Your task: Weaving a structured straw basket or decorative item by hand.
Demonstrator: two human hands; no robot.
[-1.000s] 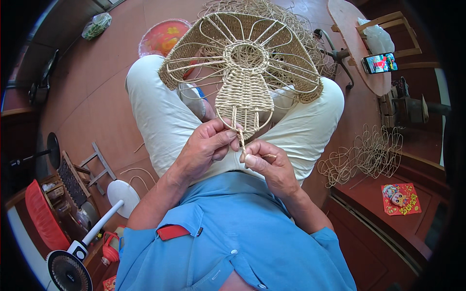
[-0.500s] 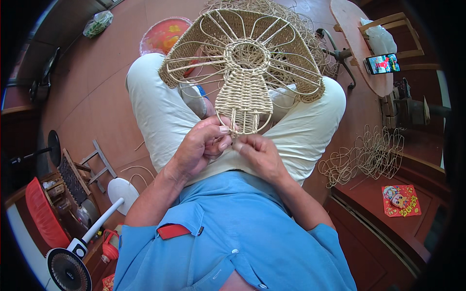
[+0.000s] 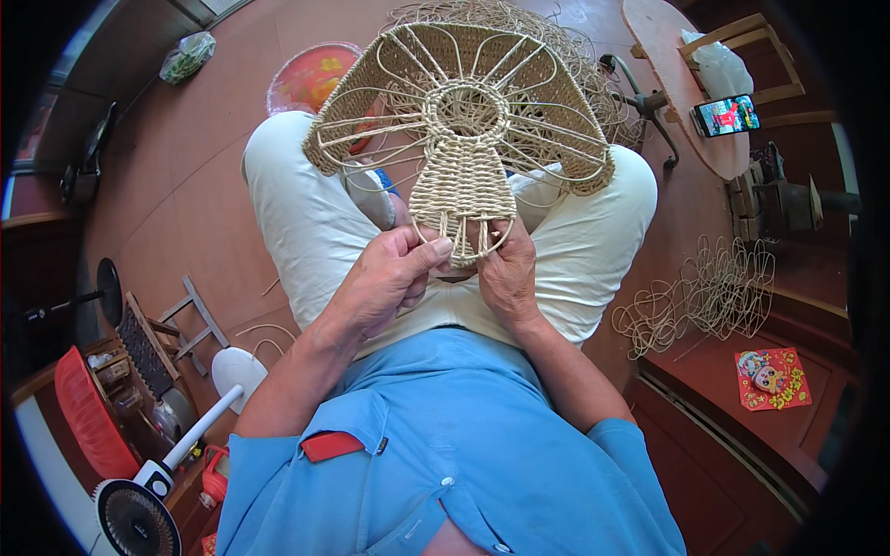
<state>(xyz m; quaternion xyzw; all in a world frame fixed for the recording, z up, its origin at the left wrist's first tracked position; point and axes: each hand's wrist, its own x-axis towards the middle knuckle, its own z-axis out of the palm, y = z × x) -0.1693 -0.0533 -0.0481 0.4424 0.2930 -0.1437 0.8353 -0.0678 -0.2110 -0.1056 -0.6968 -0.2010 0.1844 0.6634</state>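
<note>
A mushroom-shaped woven piece of straw-coloured cord rests between my knees, its narrow end toward me. Its broad top has a tall woven wall, thin looped spokes and a braided ring. Below the ring is a densely woven panel, ending in a rounded rim with a few open uprights. My left hand pinches the rim's left side, thumb on top. On the right side of the same rim, my right hand is closed, with its fingers partly hidden behind the weave.
A heap of loose cord lies beyond the piece, beside a red basin. A phone stands on the table edge at far right. More coiled cord sits at right. At left stand a white fan and a small stool.
My right hand has moved from the rim's bottom middle up to its right side and now grips there. My left hand keeps hold of the left side, and the piece has shifted slightly.
</note>
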